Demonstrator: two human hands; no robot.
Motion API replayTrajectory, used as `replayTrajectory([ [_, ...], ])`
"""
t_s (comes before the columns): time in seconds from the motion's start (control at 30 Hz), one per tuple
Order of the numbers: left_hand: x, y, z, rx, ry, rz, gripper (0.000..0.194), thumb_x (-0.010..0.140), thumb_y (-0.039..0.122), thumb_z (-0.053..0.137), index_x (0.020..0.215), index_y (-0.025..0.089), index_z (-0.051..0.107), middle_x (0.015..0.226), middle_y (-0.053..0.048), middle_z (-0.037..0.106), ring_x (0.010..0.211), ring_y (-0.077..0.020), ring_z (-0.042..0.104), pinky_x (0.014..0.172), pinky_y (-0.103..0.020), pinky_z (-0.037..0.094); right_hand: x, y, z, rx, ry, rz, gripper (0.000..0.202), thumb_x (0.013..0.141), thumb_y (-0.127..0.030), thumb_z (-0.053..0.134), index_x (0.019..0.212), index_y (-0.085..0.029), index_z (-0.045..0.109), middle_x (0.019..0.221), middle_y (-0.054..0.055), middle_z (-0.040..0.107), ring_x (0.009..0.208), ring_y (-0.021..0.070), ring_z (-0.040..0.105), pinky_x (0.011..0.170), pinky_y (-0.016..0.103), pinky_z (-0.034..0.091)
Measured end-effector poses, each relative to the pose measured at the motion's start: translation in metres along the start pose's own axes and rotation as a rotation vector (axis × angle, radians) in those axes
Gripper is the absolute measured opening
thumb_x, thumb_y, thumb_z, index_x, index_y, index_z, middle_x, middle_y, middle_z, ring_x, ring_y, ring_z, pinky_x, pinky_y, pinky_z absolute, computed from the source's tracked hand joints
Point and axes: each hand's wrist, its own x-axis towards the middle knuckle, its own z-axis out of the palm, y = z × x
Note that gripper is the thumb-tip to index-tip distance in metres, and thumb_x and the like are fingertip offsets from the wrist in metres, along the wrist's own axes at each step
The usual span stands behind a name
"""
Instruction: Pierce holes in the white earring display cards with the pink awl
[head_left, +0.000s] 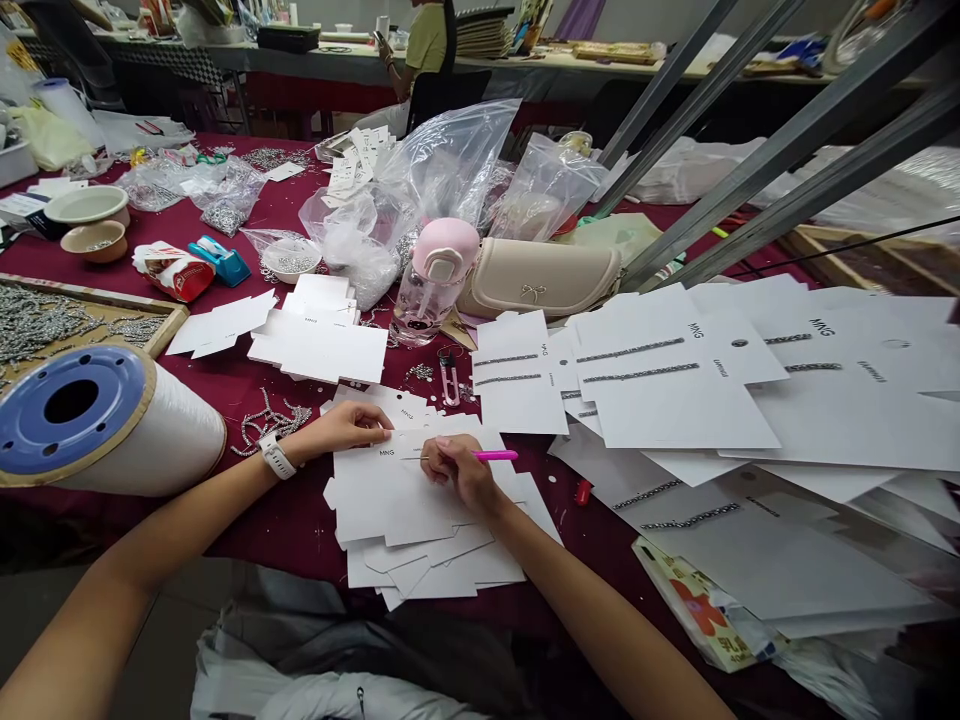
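My right hand (pixel 457 470) grips a tool with a bright pink handle (pixel 495 455). Its thin metal tip points left over a white card (pixel 405 490) printed "MNG"; whether the tip touches the card cannot be made out. At that card's upper edge, my left hand (pixel 349 426) pinches with thumb and fingers. Beneath it lies a loose stack of white cards (pixel 442 565). Left of the stack is a small tangle of silver chains (pixel 274 418). A pink snap-blade cutter (pixel 449 380) lies just above the stack.
To the right, cards with dark chain strips (pixel 637 370) are piled up. A large thread spool (pixel 172 420) stands at left, beside a wooden tray (pixel 169 330) of chains. A pink-lidded bottle (pixel 435 280) and beige pouch (pixel 540 275) stand behind. Metal bars (pixel 720 190) slant across upper right.
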Motion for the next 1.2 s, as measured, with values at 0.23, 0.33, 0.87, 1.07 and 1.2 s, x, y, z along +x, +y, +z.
replayTrajectory([
  [0.23,0.0003,-0.0013,-0.0003,0.0,-0.007,-0.004,0.035,0.07,0.046,0.057,0.082,0.013,0.061,0.056,0.004,0.044,0.05,-0.0061,0.036,0.046,-0.019,0.027,0.0017,0.0001,0.0012,-0.078,-0.091,-0.002,0.039,0.077,-0.032,0.036,0.041,-0.018,0.035,0.04,-0.002,0.034,0.043,0.0103,0.042,0.047,0.027,0.031],
  [0.33,0.0002,-0.0008,-0.0003,-0.01,-0.012,-0.004,0.035,0.07,0.046,0.057,0.083,0.013,0.061,0.055,0.005,0.043,0.049,-0.0057,0.035,0.045,-0.019,0.025,0.0022,0.0013,0.0008,-0.115,-0.111,-0.013,0.04,0.079,-0.032,0.034,0.041,-0.018,0.035,0.041,-0.002,0.036,0.045,0.0108,0.043,0.05,0.028,0.032],
  [0.87,0.0002,-0.0016,0.0005,-0.047,-0.02,-0.028,0.035,0.07,0.045,0.058,0.082,0.013,0.06,0.055,0.004,0.044,0.049,-0.0061,0.036,0.046,-0.02,0.028,-0.0009,0.0059,0.0005,-0.381,-0.193,-0.11,0.038,0.082,-0.033,0.028,0.047,-0.02,0.033,0.045,-0.001,0.035,0.045,0.0104,0.035,0.048,0.026,0.028],
  [1.07,0.0004,0.0003,-0.0011,-0.028,-0.023,-0.041,0.035,0.07,0.045,0.057,0.083,0.013,0.06,0.056,0.004,0.044,0.049,-0.0061,0.036,0.045,-0.019,0.026,-0.0002,0.0038,0.0031,-0.501,-0.232,-0.148,0.035,0.08,-0.032,0.033,0.048,-0.019,0.035,0.045,-0.003,0.035,0.044,0.0089,0.03,0.048,0.026,0.023],
  [1.2,-0.0002,0.0025,-0.0013,0.028,-0.021,-0.018,0.033,0.071,0.044,0.055,0.082,0.013,0.06,0.057,0.004,0.044,0.049,-0.0064,0.036,0.046,-0.019,0.026,-0.0004,0.0025,0.0047,-0.38,-0.196,-0.14,0.033,0.075,-0.033,0.044,0.046,-0.019,0.038,0.043,-0.004,0.035,0.042,0.008,0.03,0.047,0.026,0.021],
])
